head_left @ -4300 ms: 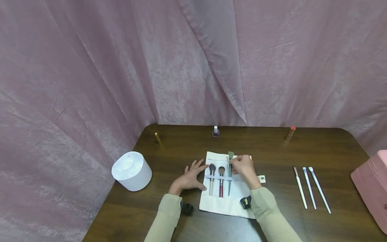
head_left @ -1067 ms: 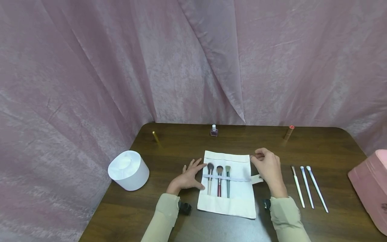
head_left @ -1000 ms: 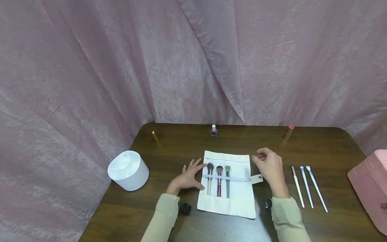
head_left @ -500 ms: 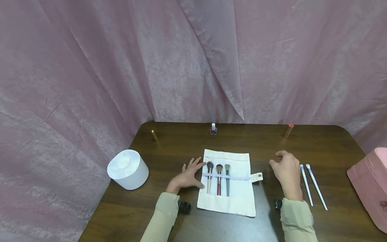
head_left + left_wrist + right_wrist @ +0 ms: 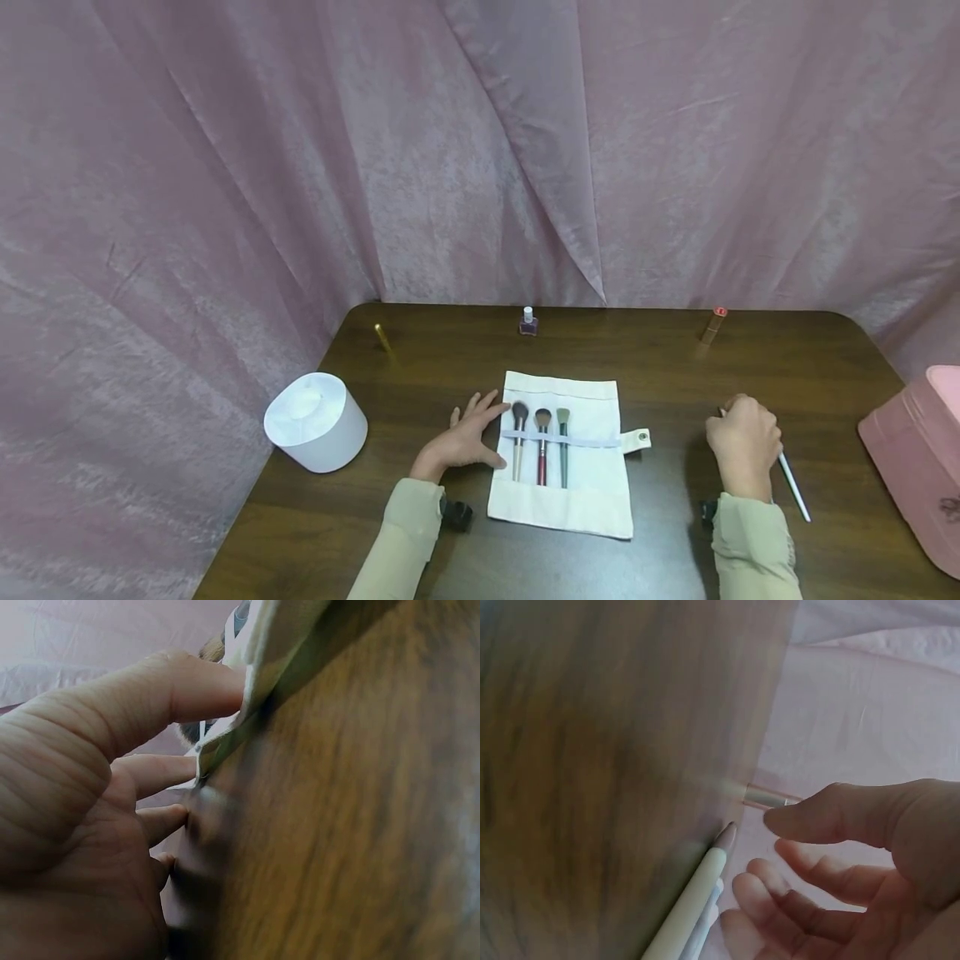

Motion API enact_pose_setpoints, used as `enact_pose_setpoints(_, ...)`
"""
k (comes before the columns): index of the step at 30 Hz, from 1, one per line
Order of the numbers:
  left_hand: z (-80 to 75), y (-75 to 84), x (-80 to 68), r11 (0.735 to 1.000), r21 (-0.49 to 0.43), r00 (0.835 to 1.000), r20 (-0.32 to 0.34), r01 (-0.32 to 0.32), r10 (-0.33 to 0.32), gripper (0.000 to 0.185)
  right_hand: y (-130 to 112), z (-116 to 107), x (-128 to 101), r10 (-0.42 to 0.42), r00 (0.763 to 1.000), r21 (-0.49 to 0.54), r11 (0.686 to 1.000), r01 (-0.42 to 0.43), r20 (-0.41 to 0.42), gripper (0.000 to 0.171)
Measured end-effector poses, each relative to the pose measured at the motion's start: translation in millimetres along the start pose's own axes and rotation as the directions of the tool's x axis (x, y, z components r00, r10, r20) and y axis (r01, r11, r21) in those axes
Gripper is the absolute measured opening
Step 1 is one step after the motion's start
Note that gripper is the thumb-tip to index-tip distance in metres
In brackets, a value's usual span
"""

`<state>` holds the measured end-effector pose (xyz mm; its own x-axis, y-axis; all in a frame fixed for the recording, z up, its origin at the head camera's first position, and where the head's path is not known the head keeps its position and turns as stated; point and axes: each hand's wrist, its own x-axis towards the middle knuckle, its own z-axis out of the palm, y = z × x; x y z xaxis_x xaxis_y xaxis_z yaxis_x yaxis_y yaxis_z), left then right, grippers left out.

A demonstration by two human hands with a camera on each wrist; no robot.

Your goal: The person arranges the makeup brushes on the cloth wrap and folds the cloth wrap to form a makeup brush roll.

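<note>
My left hand (image 5: 465, 440) lies with fingers spread at the left edge of a white cloth brush roll (image 5: 588, 510). In the left wrist view its thumb (image 5: 184, 688) and forefinger touch that edge. Three makeup brushes sit under the roll's elastic strap: one dark-headed (image 5: 519, 414), one red-handled (image 5: 542, 473), one green (image 5: 563, 417). My right hand (image 5: 746, 442) hovers over the loose brushes at the right, mostly covering them. Seen from the right wrist, its thumb and fingers are apart and hold nothing, beside a white-handled brush (image 5: 686, 911).
A white tissue roll (image 5: 318, 425) stands at the table's left edge. Along the back are a gold tube (image 5: 383, 337), a nail polish bottle (image 5: 528, 323) and a lipstick (image 5: 713, 327). A pink case (image 5: 915, 458) sits far right. A white brush handle (image 5: 795, 490) shows beyond my right hand.
Earlier my right hand held the green brush at the roll; it now lies under the strap. The right hand has since moved right, over the loose brushes. My left hand has stayed put.
</note>
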<state>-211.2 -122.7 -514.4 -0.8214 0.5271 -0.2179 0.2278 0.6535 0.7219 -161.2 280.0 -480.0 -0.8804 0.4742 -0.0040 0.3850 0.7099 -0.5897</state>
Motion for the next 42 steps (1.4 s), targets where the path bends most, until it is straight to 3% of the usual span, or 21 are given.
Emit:
enact_pose_setpoints(9, 1.3, 1.8, -2.1, 1.000, 0.000, 1.000, -0.003, 0.017, -0.017, 0.091, 8.4, -4.2, 0.9, 0.044, 0.998, -0.052, 0.998, -0.041, 0.053, 0.018)
enact_pose_setpoints(25, -2.0, 1.4, -3.5, 1.000, -0.005, 1.000, -0.007, 0.009, -0.009, 0.092, 3.6, -7.6, 0.8, 0.018, 0.994, -0.062, 0.998, -0.012, 0.103, 0.021)
enact_pose_setpoints(29, -2.5, 1.6, -4.0, 1.000, -0.005, 1.000, -0.006, 0.008, -0.008, 0.091, -3.7, -9.9, -0.6, 0.005, 0.996, -0.021, 1.000, -0.003, 0.094, 0.014)
enact_pose_setpoints(34, -2.8, 2.5, -4.2, 1.000, 0.002, 1.000, -0.006, 0.003, -0.003, 0.091, -18.0, -13.5, -5.7, -0.026, 0.998, 0.045, 0.999, 0.023, 0.059, 0.029)
enact_pose_setpoints(42, -1.6, 3.3, -0.7, 1.000, 0.016, 1.000, -0.006, 0.006, -0.006, 0.091, -32.5, -16.8, -10.5, -0.070, 0.997, 0.143, 0.987, 0.071, -0.015, 0.027)
